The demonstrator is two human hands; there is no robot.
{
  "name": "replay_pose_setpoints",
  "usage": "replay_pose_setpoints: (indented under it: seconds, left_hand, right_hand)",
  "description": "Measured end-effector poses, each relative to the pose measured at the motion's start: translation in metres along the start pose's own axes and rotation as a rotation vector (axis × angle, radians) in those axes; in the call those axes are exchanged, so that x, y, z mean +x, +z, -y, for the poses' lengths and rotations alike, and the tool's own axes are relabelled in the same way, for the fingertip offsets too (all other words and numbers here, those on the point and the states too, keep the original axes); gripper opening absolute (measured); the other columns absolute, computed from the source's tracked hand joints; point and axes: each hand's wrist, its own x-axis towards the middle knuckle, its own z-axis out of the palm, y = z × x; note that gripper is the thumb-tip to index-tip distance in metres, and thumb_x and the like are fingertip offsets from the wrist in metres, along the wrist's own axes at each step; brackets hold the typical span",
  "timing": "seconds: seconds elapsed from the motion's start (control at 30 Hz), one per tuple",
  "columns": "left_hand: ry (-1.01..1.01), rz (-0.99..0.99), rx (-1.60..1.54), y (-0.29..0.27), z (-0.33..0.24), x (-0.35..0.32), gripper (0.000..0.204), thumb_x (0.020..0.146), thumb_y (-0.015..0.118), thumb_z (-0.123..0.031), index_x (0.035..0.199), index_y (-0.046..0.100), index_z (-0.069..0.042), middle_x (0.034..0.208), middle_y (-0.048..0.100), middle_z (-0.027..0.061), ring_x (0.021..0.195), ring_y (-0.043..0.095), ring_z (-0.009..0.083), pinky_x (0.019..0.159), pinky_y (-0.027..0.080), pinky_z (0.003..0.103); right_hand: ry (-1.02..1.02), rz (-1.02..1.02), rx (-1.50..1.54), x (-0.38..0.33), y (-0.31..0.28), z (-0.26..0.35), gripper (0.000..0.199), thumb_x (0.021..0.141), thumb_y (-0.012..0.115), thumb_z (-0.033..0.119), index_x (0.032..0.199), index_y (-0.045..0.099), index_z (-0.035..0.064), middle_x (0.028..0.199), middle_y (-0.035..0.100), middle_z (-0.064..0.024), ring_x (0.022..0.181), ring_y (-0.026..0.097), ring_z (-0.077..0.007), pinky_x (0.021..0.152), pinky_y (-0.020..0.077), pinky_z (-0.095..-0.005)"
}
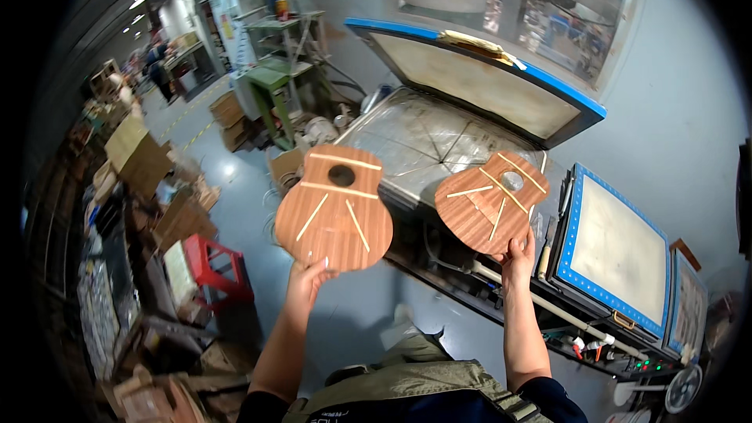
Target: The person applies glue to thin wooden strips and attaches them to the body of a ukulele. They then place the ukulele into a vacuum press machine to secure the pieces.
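Observation:
Two small guitar-shaped wooden plates, each with a round sound hole and pale glued-on brace strips, are held up in front of me. My left hand (313, 276) grips the lower edge of the left guitar plate (333, 223), thumb on its face. By its bottom edge, my right hand (517, 258) holds the right guitar plate (471, 218), which tilts to the left. Behind them stands a press with its blue-framed lid (486, 82) raised. Its metal bed (407, 137), crossed by dark lines, lies partly behind both plates.
At the right, a second blue-framed press (619, 254) has its lid down. A green stool (270, 90) stands at the back, a red stool (223, 266) on the left. Cardboard boxes (137, 157) line the left side. Far off, a person (160, 70) stands near a bench.

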Motion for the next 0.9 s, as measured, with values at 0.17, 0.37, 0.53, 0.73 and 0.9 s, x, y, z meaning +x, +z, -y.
replay_pose_setpoints:
  seconds: [0.17, 0.37, 0.53, 0.73, 0.9]
  left_hand:
    - [-0.035, 0.098, 0.08, 0.033, 0.031, 0.201, 0.041, 0.09, 0.057, -0.008, 0.128, 0.044, -0.002, 0.113, 0.06, 0.0114, 0.09, 0.063, 0.021, 0.073, 0.054, 0.034]
    - [-0.223, 0.099, 0.16, 0.066, 0.057, 0.348, 0.037, 0.089, 0.059, -0.007, 0.124, 0.048, -0.003, 0.108, 0.061, 0.0105, 0.086, 0.063, 0.0209, 0.07, 0.053, 0.034]
    - [-0.267, 0.133, 0.353, 0.092, 0.075, 0.403, 0.049, 0.083, 0.066, -0.007, 0.126, 0.044, 0.0, 0.109, 0.06, 0.0131, 0.088, 0.063, 0.0259, 0.074, 0.054, 0.036]
    - [0.159, -0.22, 1.323, 0.072, 0.117, 0.419, 0.097, 0.069, 0.08, -0.025, 0.142, 0.023, 0.003, 0.136, 0.032, 0.0255, 0.125, 0.033, 0.0425, 0.105, 0.028, 0.051]
    - [0.6, 0.011, 0.938, 0.086, 0.055, 0.392, 0.083, 0.074, 0.074, -0.015, 0.141, 0.028, 0.0, 0.136, 0.028, 0.0241, 0.127, 0.029, 0.0398, 0.107, 0.026, 0.047]
  right_hand:
    - [-0.037, -0.177, 0.017, 0.122, 0.005, -0.043, 0.055, 0.096, 0.043, 0.002, 0.145, 0.024, 0.0176, 0.125, 0.054, -0.0138, 0.092, 0.065, -0.027, 0.064, 0.0609, -0.0427]
    - [0.101, -0.279, -0.026, 0.186, 0.017, -0.078, 0.053, 0.095, 0.044, 0.0, 0.144, 0.03, 0.0137, 0.12, 0.057, -0.0128, 0.091, 0.063, -0.0248, 0.068, 0.0575, -0.04]
    - [-0.51, -0.696, -1.223, 0.197, 0.037, -0.054, 0.053, 0.089, 0.055, 0.002, 0.139, 0.038, 0.0022, 0.136, 0.04, -0.0216, 0.124, 0.041, -0.0335, 0.103, 0.035, -0.0427]
    - [-1.42, -0.254, -1.322, 0.213, 0.234, 0.109, 0.067, 0.076, 0.073, 0.009, 0.136, 0.043, 0.0054, 0.138, 0.038, -0.0214, 0.128, 0.037, -0.037, 0.106, 0.0317, -0.0462]
    - [-1.273, -0.119, -1.374, 0.229, 0.299, 0.122, 0.045, 0.065, 0.08, 0.02, 0.101, 0.057, 0.0067, 0.093, 0.055, -0.01, 0.085, 0.055, -0.0304, 0.074, 0.0467, -0.0385]
